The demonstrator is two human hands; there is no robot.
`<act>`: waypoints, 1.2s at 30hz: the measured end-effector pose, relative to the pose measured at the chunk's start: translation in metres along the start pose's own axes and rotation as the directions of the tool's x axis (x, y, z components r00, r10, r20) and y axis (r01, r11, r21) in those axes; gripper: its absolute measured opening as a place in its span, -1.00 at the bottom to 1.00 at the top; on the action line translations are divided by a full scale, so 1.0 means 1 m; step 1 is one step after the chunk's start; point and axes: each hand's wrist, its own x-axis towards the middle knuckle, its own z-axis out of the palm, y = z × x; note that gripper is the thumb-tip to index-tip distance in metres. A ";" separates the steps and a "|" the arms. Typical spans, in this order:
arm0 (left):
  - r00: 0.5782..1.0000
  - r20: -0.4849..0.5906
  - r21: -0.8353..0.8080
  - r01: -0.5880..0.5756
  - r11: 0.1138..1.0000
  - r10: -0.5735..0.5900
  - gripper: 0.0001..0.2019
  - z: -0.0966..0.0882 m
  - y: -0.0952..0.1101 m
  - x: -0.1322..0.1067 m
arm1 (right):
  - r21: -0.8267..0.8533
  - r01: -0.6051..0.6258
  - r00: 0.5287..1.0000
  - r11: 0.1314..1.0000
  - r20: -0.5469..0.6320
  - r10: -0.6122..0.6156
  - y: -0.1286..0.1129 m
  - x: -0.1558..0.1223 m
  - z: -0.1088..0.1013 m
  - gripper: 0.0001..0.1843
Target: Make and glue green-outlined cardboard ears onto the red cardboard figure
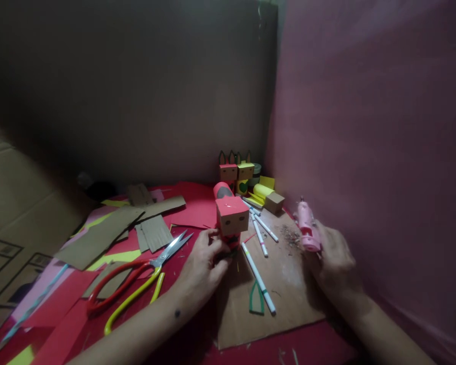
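Observation:
My left hand (209, 258) is closed around the lower body of a paper figure (232, 217), which stands upright with a red-topped cardboard box head and two drawn eyes. In my right hand (334, 253), over the right side of the cardboard sheet, is a pink glue gun (308, 228) with its nozzle pointing away from me. Between my hands lie a green-edged cardboard ear piece (256, 299) and a white marker (258, 279). Some fingers of my left hand are hidden behind the figure.
Large scissors (137, 284) with red and yellow handles lie open at left, among cardboard scraps (99, 235) and coloured paper. Behind the figure stand two eared figures (228, 171) and a yellow paper roll (264, 191). A pink wall (372, 126) rises at right.

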 end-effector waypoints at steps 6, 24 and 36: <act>0.999 -0.011 -0.054 0.040 0.998 -0.040 -0.86 0.010 -0.014 -0.005 | 0.437 -0.196 0.976 0.878 0.176 0.130 -0.043 0.033 -0.031 -0.73; 0.994 -0.098 -0.062 0.047 0.997 -0.053 -0.81 0.014 -0.016 -0.005 | 0.581 -0.383 0.777 0.718 0.623 -0.090 -0.087 0.084 -0.027 -0.65; 0.992 -0.078 -0.114 0.092 0.989 -0.101 -0.83 0.014 -0.009 0.001 | 0.591 -0.396 0.751 0.703 0.649 -0.123 -0.096 0.083 -0.022 -0.66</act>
